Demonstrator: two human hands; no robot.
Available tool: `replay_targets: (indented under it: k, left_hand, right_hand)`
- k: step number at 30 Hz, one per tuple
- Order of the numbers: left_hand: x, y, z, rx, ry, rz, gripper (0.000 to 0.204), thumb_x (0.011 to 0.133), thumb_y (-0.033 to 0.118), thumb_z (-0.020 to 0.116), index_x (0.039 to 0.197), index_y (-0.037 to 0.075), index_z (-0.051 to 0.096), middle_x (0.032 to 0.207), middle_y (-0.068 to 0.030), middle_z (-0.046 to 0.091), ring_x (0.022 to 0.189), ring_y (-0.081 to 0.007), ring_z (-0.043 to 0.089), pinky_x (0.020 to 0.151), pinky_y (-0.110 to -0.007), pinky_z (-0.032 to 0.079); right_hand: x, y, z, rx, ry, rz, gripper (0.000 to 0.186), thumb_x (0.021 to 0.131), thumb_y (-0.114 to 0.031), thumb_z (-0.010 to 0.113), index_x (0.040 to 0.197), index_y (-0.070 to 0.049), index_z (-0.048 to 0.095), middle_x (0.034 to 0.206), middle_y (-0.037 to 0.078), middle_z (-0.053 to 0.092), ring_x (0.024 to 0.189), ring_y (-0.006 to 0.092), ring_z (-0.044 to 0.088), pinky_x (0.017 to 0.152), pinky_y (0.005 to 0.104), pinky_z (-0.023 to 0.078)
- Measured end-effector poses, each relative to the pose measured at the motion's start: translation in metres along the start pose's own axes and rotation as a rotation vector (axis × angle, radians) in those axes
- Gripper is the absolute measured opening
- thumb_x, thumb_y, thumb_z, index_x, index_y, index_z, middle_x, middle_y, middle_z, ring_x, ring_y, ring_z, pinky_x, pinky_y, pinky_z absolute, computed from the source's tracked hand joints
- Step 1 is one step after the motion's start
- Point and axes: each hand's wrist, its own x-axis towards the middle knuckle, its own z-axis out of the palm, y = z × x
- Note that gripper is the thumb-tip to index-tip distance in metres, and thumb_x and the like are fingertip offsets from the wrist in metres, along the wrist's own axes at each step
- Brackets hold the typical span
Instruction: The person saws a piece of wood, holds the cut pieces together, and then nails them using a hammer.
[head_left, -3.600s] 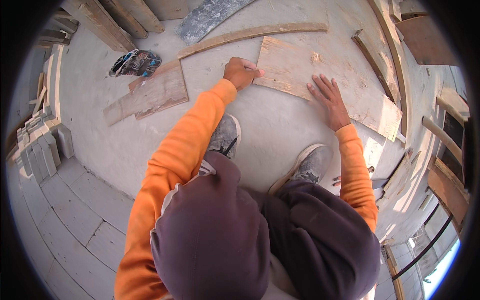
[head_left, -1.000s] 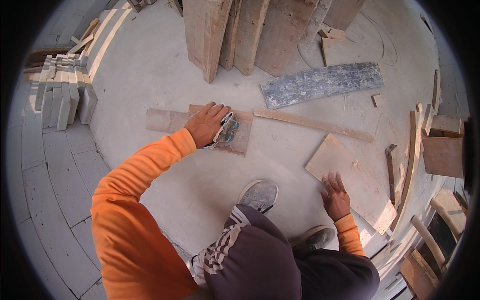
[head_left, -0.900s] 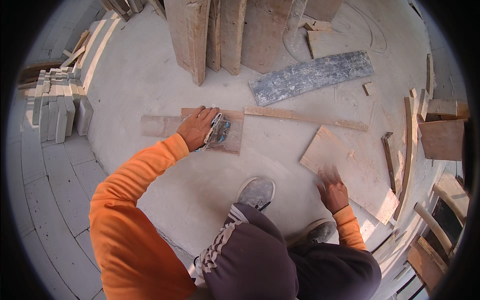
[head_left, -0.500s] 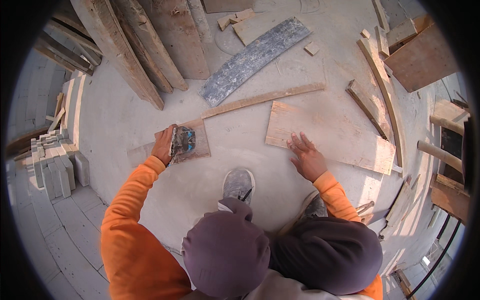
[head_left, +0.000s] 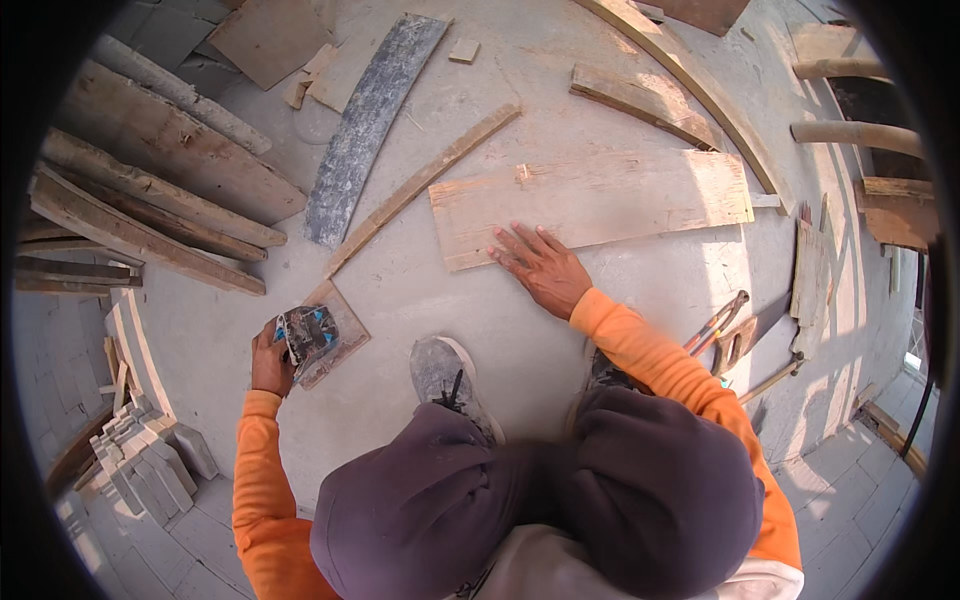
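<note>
The board [head_left: 620, 195] lies flat; the grey plank [head_left: 375, 130] slants beyond its left end. Left of the board and nearer the person is the panel [head_left: 349, 332]. The right hand [head_left: 545, 270] is open, fingers spread on the board's near edge; the left hand [head_left: 270, 360], well left of the board, grips the pouch [head_left: 312, 335] at the panel.

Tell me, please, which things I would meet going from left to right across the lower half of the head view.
Stack of pale blocks, left hand, black-and-blue item, left shoe, right hand, wooden-handled saw.
</note>
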Motion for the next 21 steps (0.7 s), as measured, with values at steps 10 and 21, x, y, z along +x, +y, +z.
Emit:
replay_targets:
  k: [10, 21]
  left_hand:
    - [-0.007, 0.064, -0.048, -0.296, 0.673, -0.23, 0.011, 0.102, 0.008, 0.059, 0.104, -0.002, 0.064, 0.121, -0.0168, 0.065, 0.106, -0.0266, 0.065, 0.092, -0.037, 0.053]
    - [0.135, 0.208, 0.071, -1.352, 0.146, -0.362, 0.02, 0.101, 0.02, 0.066, 0.104, 0.0, 0.061, 0.101, -0.0105, 0.07, 0.09, -0.0173, 0.069, 0.082, -0.034, 0.059]
  right_hand:
    - [-0.079, 0.053, -0.029, 0.448, 0.849, 0.572, 0.038, 0.09, -0.006, 0.071, 0.128, -0.005, 0.066, 0.123, 0.017, 0.062, 0.111, 0.034, 0.061, 0.093, 0.0392, 0.053]
    - [-0.215, 0.269, -0.014, 1.127, 1.327, 1.396, 0.034, 0.094, -0.019, 0.071, 0.116, 0.007, 0.068, 0.102, 0.011, 0.072, 0.088, 0.0134, 0.067, 0.076, 0.0255, 0.057]
